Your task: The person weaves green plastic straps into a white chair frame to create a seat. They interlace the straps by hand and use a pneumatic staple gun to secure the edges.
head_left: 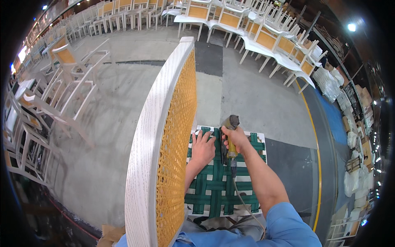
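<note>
The tall chair back [158,136], white frame with yellow cane, stands just left of the left hand [202,149] and walls off that whole side. The right hand [236,140] and its stapler [230,140] sit close beside the left one, leaving a thin gap between them on the green webbed seat [218,185]. The hose [245,203] trails back across the webbing. Right of the seat, the concrete floor [263,103] lies open up to the rows of white chairs [271,41].
</note>
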Tool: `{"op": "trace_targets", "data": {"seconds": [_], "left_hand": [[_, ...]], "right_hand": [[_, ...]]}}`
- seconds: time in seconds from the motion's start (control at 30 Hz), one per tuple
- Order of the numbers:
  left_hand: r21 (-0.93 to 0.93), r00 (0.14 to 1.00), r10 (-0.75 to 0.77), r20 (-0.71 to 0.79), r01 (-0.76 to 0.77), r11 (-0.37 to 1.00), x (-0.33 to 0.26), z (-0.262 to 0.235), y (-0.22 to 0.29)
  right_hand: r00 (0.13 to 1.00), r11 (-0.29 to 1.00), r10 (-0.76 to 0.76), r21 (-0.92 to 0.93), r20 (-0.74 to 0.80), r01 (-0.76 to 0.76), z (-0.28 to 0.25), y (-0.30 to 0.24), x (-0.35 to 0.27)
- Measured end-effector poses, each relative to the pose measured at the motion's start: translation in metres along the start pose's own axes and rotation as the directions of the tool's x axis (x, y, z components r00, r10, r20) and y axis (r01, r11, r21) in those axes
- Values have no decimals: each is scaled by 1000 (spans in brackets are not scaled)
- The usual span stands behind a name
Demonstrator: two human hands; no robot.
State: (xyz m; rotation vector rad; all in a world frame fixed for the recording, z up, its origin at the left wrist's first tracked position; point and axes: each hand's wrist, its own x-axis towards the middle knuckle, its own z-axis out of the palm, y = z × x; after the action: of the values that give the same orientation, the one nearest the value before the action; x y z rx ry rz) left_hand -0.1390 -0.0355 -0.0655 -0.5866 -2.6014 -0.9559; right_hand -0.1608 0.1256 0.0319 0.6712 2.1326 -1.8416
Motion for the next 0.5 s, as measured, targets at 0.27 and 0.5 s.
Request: {"op": "trace_targets", "data": {"seconds": [0.27,0.5], "left_hand": [[-714,969,-247,30,194,673,-45,-33,-10],[-699,495,-595,633,696,-164,-272,-150,-28]], "right_hand": [[995,997,68,42,66,-71,-37,-5,-10],[978,994,89,51,187,-100,-136,28,-68]]}}
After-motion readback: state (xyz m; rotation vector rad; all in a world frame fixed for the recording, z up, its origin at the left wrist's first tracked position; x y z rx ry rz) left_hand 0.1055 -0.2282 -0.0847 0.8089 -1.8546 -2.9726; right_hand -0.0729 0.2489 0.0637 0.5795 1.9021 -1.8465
